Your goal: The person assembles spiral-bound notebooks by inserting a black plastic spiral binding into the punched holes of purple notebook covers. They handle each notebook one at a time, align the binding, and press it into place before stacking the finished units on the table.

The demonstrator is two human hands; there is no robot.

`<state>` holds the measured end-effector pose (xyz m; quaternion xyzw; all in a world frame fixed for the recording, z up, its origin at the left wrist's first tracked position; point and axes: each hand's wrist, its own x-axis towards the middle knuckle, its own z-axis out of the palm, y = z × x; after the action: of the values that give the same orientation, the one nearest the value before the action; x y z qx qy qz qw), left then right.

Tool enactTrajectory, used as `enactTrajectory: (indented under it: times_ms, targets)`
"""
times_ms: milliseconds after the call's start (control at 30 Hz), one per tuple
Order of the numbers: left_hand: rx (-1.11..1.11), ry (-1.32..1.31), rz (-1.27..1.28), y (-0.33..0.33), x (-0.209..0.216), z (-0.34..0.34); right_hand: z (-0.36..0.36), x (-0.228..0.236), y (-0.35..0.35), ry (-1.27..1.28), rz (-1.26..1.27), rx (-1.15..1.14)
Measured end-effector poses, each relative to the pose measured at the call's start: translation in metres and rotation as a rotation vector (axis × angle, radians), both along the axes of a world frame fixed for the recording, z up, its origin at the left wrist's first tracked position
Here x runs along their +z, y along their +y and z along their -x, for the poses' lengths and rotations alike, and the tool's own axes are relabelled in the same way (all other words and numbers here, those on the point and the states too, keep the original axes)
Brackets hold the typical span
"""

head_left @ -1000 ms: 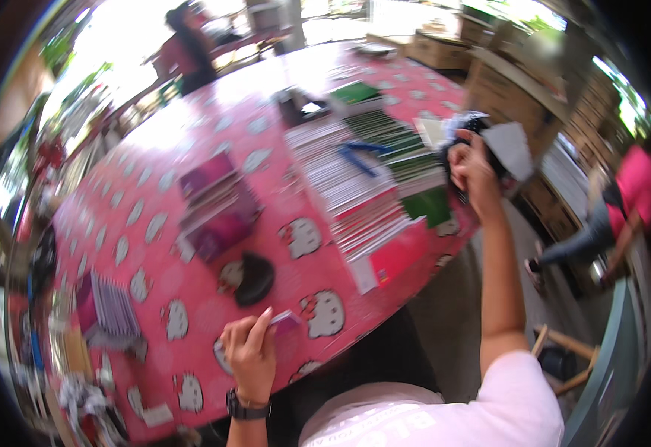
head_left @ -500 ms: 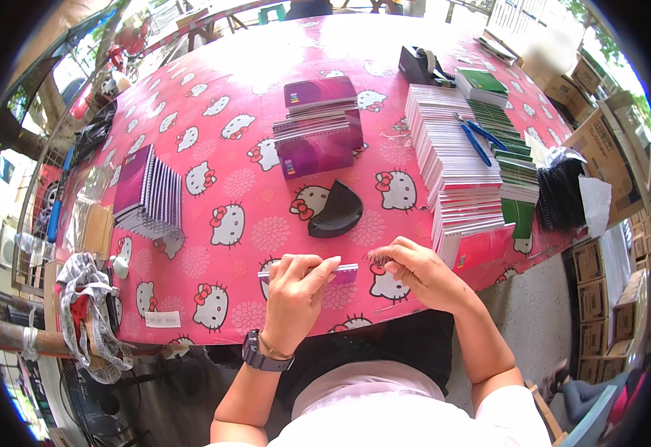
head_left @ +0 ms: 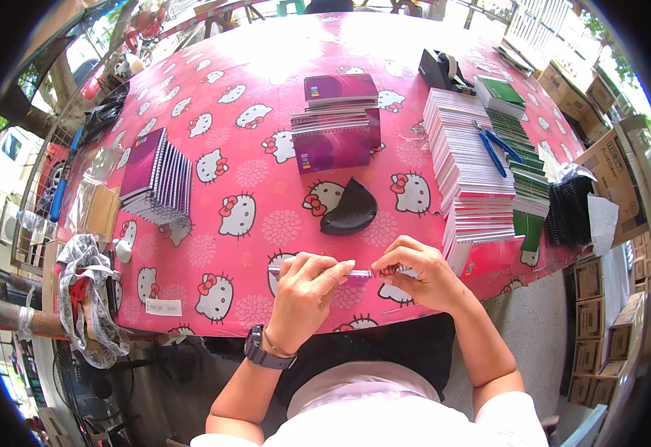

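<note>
Near the table's front edge, my left hand point(head_left: 303, 292) is closed round a thin purple notebook point(head_left: 357, 281), held with its page edge up. My right hand point(head_left: 426, 277) pinches a dark spiral binding coil point(head_left: 387, 270) with curled fingers. The coil's tip meets the right end of the notebook's edge; whether it has entered the holes is too small to tell. Just beyond my hands lies a black half-round plastic piece point(head_left: 349, 212). Farther back sits a pile of purple notebooks point(head_left: 333, 149). Another pile of spiral-bound purple notebooks point(head_left: 150, 173) stands at the left.
To the right stand a long row of white-edged booklets point(head_left: 461, 153) and green-covered ones point(head_left: 528, 190), with blue-handled pliers point(head_left: 498, 151) on top. A tape dispenser point(head_left: 442, 71) is behind them, black coils point(head_left: 570, 212) at the right edge. A crumpled cloth point(head_left: 86, 287) hangs at the left corner.
My right hand has brought the coil left, against the notebook's end; before, there was a small gap. The head view has shifted slightly. My left hand keeps its hold.
</note>
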<state>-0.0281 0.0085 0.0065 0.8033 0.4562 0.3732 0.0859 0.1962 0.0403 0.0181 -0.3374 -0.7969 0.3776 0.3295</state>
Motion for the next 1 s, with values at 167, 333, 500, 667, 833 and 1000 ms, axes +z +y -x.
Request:
enactTrajectory:
  times_ms: [167, 333, 500, 667, 833, 1000]
  targets:
    - [0.006, 0.015, -0.028, 0.001, 0.004, -0.001, -0.005, 0.0, 0.003, -0.075, 0.028, 0.041]
    - [0.038, -0.01, -0.023, 0.0, 0.002, -0.003, 0.0, 0.008, 0.0, -0.06, -0.035, 0.038]
    - [0.046, -0.011, 0.004, 0.0, 0.005, -0.006, -0.003, -0.002, 0.002, -0.187, 0.161, 0.061]
    - [0.132, 0.015, 0.121, -0.01, 0.009, -0.012, 0.0, 0.011, -0.003, -0.161, 0.012, 0.034]
    - [0.154, 0.041, 0.118, -0.013, 0.009, -0.019, 0.005, 0.015, -0.008, -0.128, 0.014, 0.024]
    - [0.065, -0.014, 0.125, -0.013, 0.008, -0.026, 0.003, 0.008, -0.01, -0.055, 0.175, 0.064]
